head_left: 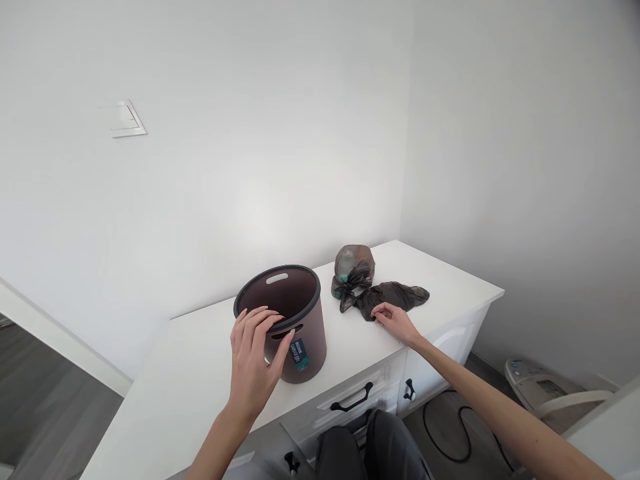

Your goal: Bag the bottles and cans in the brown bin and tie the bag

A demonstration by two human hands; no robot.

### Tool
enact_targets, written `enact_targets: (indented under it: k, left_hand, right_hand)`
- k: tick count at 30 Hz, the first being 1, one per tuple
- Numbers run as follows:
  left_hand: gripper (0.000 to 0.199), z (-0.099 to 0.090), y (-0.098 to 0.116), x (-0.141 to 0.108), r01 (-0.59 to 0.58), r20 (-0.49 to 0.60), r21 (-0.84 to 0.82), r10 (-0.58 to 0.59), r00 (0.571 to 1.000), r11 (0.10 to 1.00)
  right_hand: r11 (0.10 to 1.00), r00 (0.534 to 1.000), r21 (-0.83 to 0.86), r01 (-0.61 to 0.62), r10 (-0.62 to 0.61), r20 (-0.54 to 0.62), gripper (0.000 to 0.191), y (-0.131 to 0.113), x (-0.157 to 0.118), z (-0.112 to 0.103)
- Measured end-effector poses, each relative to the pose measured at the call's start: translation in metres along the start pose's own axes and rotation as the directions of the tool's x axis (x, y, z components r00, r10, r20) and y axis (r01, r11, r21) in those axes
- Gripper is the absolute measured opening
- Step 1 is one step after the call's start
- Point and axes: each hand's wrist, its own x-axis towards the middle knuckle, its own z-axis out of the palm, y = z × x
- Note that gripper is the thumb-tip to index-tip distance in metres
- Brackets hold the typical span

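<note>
A brown-purple trash bin [313, 343] with a black rim, oval handle slots and a blue-green label stands upright on a white cabinet top [200, 373]. My left hand [253, 353] grips its near rim, fingers curled over the edge and thumb on the outside by the slot. To the right, a flat, crumpled black plastic bag [397, 293] lies on the cabinet top. Its near edge is pinched between the fingertips of my right hand [395, 321]. Just behind that lies a knotted, filled black garbage bag [355, 263], its contents faintly showing through.
White walls [300, 133] meet in a corner behind the cabinet. Black handles [353, 398] stick out from the cabinet front, close to my knees [370, 447]. On the floor at right are a beige appliance [545, 390] and a black cable [463, 433].
</note>
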Motion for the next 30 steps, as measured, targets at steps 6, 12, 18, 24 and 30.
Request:
enact_targets:
  k: [6, 12, 18, 24, 30]
  left_hand:
    - [0.039, -0.002, 0.003, -0.001, 0.013, 0.002, -0.008, -0.013, 1.000, 1.000]
    - [0.057, -0.004, 0.016, -0.016, 0.105, -0.001, -0.007, -0.105, 0.994, 0.994]
    - [0.074, 0.001, 0.030, -0.062, 0.271, -0.109, -0.066, -0.277, 0.955, 0.960]
    - [0.021, 0.005, 0.038, -0.127, 0.402, 0.054, -0.131, -0.398, 0.916, 0.906]
    - [0.021, 0.008, 0.072, -0.197, 0.551, 0.404, -0.268, -0.427, 0.809, 0.790]
  right_hand:
    - [1.000, 1.000, -0.006, 0.008, -0.008, 0.000, 0.020, -0.001, -0.004, 0.001]
    - [1.000, 1.000, -0.023, 0.011, -0.011, -0.004, 0.021, -0.003, -0.007, 0.000]
    - [0.998, 1.000, -0.063, 0.020, -0.021, -0.023, 0.020, -0.006, -0.011, 0.000]
    - [0.996, 0.999, -0.089, 0.018, -0.022, -0.043, 0.019, -0.007, -0.012, 0.000]
    - [0.993, 0.999, -0.120, 0.005, -0.012, -0.053, 0.020, -0.003, -0.013, -0.002]
